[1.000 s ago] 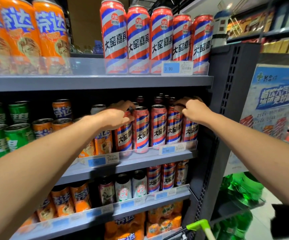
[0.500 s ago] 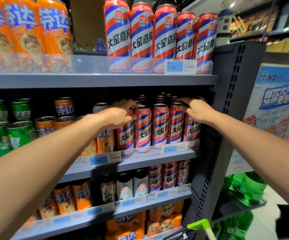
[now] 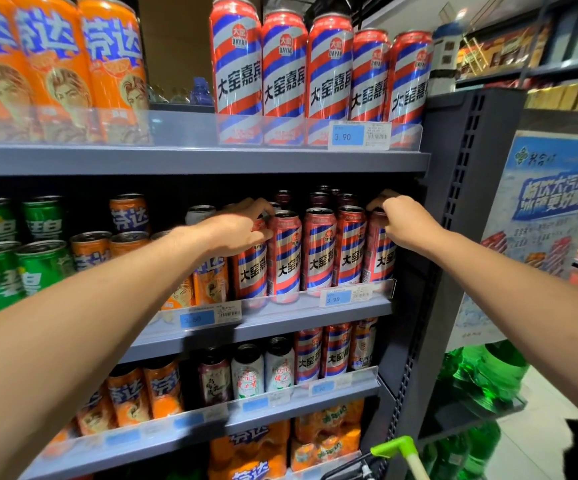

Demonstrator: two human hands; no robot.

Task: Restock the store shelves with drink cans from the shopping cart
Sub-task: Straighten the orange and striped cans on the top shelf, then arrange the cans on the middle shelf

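Reaching into the middle shelf [image 3: 280,317], both arms stretch toward a front row of red, white and blue striped cans [image 3: 318,251]. The left hand [image 3: 242,230] curls its fingers round the top of the leftmost can [image 3: 251,271], just beside an orange can [image 3: 208,278]. The right hand [image 3: 401,223] grips the rightmost can [image 3: 379,254] at its rim, fingers bent over the lid, close to the dark shelf upright [image 3: 453,202]. Three striped cans stand upright between the two held ones, with more lids showing in the dark behind. A blue price tag [image 3: 338,298] sits on the shelf's clear front rail. More striped cans [image 3: 315,74] line the shelf above, with tall orange cans [image 3: 55,71] to their left. Green cans [image 3: 10,258] fill the middle shelf's far left. At the bottom edge a green cart handle [image 3: 398,448] pokes into view.
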